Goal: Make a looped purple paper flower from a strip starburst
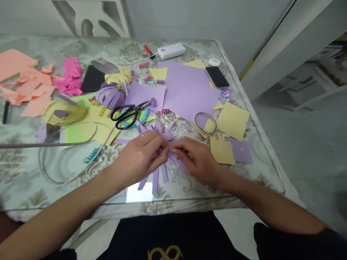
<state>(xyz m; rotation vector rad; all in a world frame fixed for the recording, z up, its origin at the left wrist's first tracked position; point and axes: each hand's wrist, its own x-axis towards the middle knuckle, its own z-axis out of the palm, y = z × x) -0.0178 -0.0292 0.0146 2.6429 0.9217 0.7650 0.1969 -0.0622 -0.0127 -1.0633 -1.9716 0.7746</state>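
Purple paper strips (155,178) fan out from a common centre near the table's front edge. My left hand (142,155) is closed at that centre, its thumb and forefinger pinched on the strips. Close to its fingertips, my right hand (199,159) is also pinched; what lies between its fingers is too small to make out. Black-handled scissors (127,117) lie partly open just beyond my left hand. Right of them, a ring of tape (205,123) rests on purple and yellow paper. The middle of the strips is hidden by my fingers.
A large purple sheet (189,86), phone (217,77), white power bank (171,51) and earbud case (214,62) lie at the back. Yellow squares (233,120) are at right. Paper balls (110,96), a white cable (45,169) and orange paper (35,86) spread leftward.
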